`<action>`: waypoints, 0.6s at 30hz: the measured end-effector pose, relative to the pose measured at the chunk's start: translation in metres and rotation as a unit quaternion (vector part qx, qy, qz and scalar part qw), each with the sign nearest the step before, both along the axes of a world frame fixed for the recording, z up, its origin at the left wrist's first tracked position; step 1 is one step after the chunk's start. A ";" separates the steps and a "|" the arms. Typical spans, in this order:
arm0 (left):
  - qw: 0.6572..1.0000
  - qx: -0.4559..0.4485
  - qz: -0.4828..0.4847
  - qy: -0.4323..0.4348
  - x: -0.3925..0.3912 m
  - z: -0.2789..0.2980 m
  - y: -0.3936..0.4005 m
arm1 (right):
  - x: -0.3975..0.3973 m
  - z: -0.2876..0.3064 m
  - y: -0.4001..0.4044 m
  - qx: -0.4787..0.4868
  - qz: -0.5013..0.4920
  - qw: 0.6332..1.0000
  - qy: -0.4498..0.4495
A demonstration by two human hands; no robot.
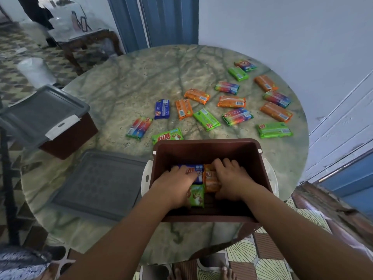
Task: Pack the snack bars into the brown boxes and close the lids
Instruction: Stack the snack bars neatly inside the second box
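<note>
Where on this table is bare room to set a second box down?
Bare marble: the far-left stretch of the round table, between the closed brown box and the blue snack bar. Crowded: the right half, strewn with bars; the loose grey lid fills the near-left.

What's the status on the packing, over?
Both hands in open box: left hand and right hand pressing bars down. Many bars loose on table. Lid off, beside box. Nothing blocking.

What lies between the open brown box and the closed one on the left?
Head view: a loose grey lid lies on the table between the open brown box and the closed box.
</note>
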State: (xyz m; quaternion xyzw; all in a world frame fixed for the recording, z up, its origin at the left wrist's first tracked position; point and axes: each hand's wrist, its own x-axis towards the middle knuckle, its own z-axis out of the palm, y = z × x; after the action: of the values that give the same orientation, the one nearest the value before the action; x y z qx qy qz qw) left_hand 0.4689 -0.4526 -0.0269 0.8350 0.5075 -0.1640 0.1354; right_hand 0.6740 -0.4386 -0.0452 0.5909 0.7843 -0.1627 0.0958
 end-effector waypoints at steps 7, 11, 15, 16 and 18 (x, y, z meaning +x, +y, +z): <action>0.999 -0.011 0.030 -0.013 0.006 -0.010 -0.001 | 0.000 0.002 -0.001 -0.006 -0.010 1.000 0.015; 0.999 -0.020 0.032 -0.012 0.008 -0.010 -0.001 | 0.000 0.004 -0.001 -0.006 -0.012 1.000 0.018; 0.999 -0.021 0.033 -0.018 0.008 -0.012 -0.001 | -0.001 0.007 -0.002 -0.002 -0.011 1.000 0.024; 0.999 -0.022 0.033 -0.020 0.008 -0.012 -0.001 | -0.001 0.009 -0.002 -0.003 -0.010 1.000 0.025; 0.999 -0.022 0.034 -0.017 0.008 -0.012 -0.001 | 0.000 0.012 -0.003 0.001 -0.010 0.999 0.031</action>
State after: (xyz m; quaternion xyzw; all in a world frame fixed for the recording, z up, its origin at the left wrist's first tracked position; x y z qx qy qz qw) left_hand 0.4767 -0.4535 -0.0384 0.8167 0.5297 -0.1559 0.1679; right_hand 0.6742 -0.4412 -0.0330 0.5937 0.7809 -0.1812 0.0692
